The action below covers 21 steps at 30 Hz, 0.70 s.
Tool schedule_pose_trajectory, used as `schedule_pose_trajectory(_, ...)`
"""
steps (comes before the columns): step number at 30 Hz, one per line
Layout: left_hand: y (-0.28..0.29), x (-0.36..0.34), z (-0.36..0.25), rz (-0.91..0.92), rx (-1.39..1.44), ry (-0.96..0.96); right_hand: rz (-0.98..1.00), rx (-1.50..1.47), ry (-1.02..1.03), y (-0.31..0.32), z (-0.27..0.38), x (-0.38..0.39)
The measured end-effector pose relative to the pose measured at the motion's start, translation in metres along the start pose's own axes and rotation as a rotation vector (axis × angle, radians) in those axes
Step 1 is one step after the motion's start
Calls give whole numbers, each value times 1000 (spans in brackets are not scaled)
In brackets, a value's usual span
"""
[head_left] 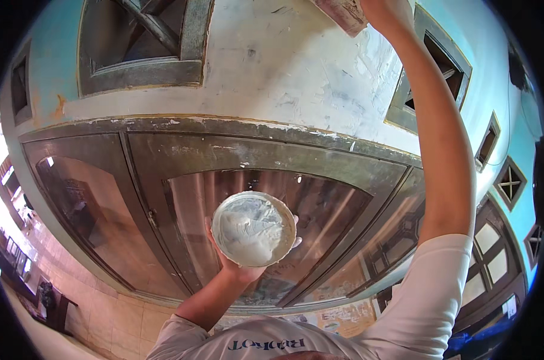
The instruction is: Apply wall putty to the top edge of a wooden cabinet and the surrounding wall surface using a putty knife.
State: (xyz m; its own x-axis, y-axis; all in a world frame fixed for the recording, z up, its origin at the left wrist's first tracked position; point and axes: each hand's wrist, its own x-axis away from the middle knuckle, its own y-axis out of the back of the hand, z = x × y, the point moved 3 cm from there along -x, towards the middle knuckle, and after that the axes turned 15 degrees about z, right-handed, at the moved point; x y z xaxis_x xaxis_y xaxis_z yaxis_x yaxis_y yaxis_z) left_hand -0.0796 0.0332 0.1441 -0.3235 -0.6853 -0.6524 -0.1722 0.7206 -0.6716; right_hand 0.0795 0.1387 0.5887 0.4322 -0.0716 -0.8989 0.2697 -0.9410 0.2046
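My left hand [239,267] grips a round tub [254,228] of white paste from below, its fingertips curled round the rim in front of my chest. My right arm stretches up to the top edge of the view, where my right hand [387,13] is closed on a flat, paste-smeared scraper [341,13] against or close to the wall [290,72]. The wall above the door is patched with white and grey smears; from this view I cannot tell whether the scraper's edge touches it.
Dark wooden doors with arched glass panes [146,144] stand in front of me, below the wall. Crossed-bar openings [140,75] sit in the wall at the upper left and right. A tiled floor [104,318] and a dark piece of furniture [47,300] show at the lower left.
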Motion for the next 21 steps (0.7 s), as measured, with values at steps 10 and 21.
schedule_pose_trajectory(10, 41, 19, -7, -168, 104, -114, -8, 96, -6, -10, -3, -3)
schedule_pose_trajectory(21, 41, 16, -5, -124, 112, -76, 37, 90, -42, -13, 12, -4)
